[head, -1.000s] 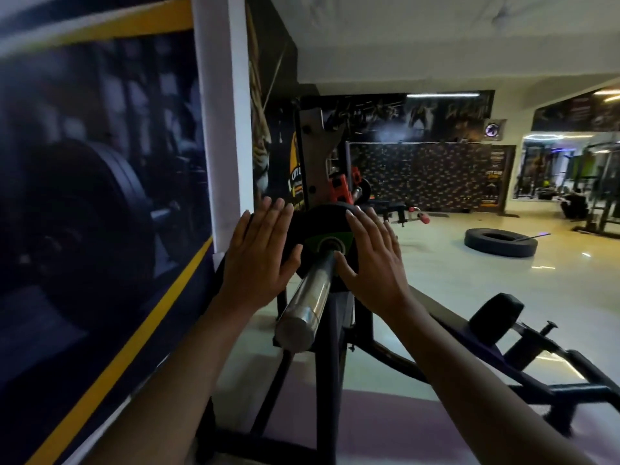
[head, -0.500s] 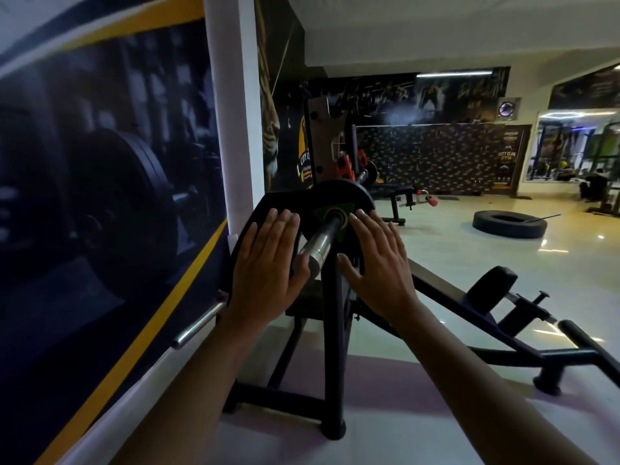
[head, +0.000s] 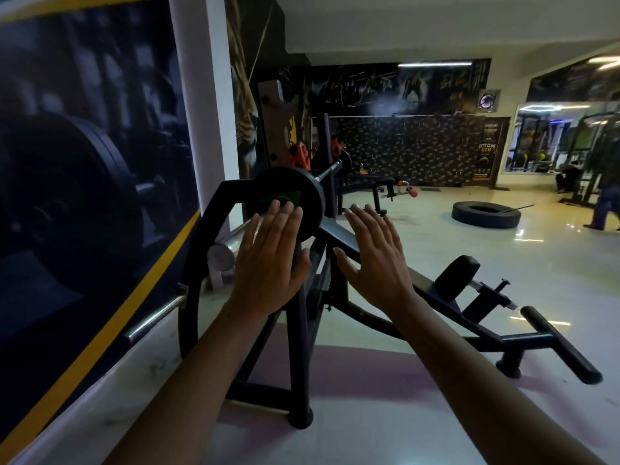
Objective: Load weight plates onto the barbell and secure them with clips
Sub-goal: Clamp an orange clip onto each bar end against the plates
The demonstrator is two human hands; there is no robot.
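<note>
Black weight plate point(head: 295, 199) seated on the steel barbell point(head: 224, 251), just beyond the left hand point(head: 268, 263) fingertips. Left fingers point(head: 285, 218) flat and spread, gripping nothing, overlapping the plate's lower face. Right hand point(head: 375, 260) likewise splayed and empty, fingers point(head: 360, 219) just right of the plate, apart from it. Orange clips point(head: 299, 155) well beyond the fingertips, on the rack point(head: 275, 129).
</note>
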